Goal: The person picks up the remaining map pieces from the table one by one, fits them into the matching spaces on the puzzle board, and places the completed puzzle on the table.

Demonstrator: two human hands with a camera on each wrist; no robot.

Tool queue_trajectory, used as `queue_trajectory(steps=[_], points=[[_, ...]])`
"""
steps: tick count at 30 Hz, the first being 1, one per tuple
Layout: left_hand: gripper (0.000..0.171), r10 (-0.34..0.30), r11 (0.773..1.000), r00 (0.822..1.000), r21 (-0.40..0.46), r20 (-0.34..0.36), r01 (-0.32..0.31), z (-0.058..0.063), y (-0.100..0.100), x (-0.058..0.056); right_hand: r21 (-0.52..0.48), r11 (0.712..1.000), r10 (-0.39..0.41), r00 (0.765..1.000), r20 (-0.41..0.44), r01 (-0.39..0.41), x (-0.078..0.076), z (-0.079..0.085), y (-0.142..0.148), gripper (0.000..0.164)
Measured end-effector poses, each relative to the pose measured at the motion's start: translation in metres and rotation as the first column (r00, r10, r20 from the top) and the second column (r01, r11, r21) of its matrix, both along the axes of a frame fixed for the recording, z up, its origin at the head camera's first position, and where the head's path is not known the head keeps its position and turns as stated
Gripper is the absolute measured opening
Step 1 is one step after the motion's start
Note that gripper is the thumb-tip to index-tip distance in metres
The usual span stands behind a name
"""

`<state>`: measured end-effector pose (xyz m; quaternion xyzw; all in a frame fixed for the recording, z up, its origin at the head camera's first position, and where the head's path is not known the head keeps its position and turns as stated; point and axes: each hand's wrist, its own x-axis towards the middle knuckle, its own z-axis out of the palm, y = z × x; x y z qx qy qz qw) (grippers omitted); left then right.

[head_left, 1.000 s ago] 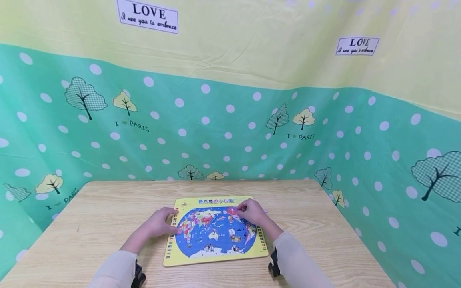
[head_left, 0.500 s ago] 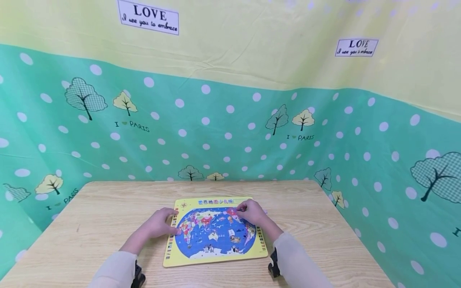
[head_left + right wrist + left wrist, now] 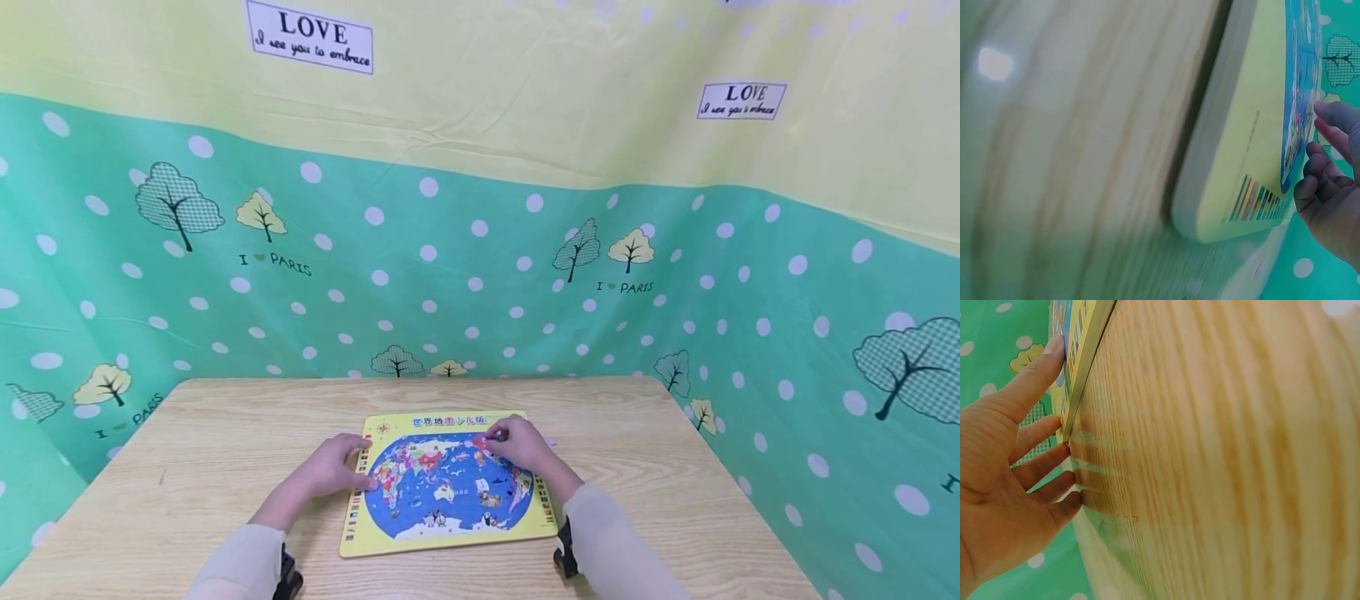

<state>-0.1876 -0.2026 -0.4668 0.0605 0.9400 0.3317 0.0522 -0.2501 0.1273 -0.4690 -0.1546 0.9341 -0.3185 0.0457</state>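
Observation:
A yellow-framed world map puzzle board [image 3: 450, 546] lies on the table, its oval map mostly blue with coloured lands and animals. At its left edge is my left hand [image 3: 335, 465]. In the left wrist view the thumb [image 3: 1032, 378] rests on the printed face, while the loosely extended fingers touch the side edge and tabletop. My right hand [image 3: 521, 442] is over the map's upper right, thumb and forefinger pinching at a small red puzzle piece [image 3: 479, 442] largely covered by the fingertips. Its other fingers curl inward in the right wrist view [image 3: 1329, 181].
A small lilac piece [image 3: 551, 442] shows on the table just past the right hand. The wooden table [image 3: 262, 417] meets a green and yellow printed cloth [image 3: 450, 250] at the back and sides. Black wrist cameras [image 3: 566, 550] sit under the sleeves.
My right fingertips have shifted slightly left over the red piece and now cover more of it. The lilac piece beyond the hand shows more clearly. The left hand and board keep their places.

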Motion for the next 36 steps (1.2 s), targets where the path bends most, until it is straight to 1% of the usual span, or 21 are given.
queue_trajectory(steps=[7,16,22,29,36], points=[[0.08,-0.003,1.0,1.0,-0.008,-0.005,0.003,-0.0002,-0.0003,0.0006,-0.01,1.0,0.003,1.0,0.002,-0.003,-0.0011,-0.0025,-0.0045,0.022],[0.081,-0.005,1.0,1.0,-0.001,-0.006,0.005,-0.0023,-0.0012,-0.0011,0.019,1.0,0.009,1.0,-0.005,-0.009,-0.002,-0.0033,-0.0053,0.025],[0.08,-0.009,1.0,1.0,-0.009,-0.01,0.009,-0.0014,-0.0012,-0.0015,0.026,1.0,0.004,1.0,-0.002,-0.004,-0.0017,-0.0029,-0.0053,0.026],[0.08,-0.007,1.0,1.0,-0.003,0.004,0.007,0.0014,-0.0001,-0.002,0.0,1.0,0.024,1.0,-0.004,-0.024,0.0003,-0.0008,-0.0044,0.02],[0.08,-0.003,1.0,1.0,-0.007,0.002,0.003,0.0006,-0.0001,-0.0006,0.003,1.0,-0.002,1.0,-0.001,0.002,0.0022,0.0044,0.0003,0.018]])
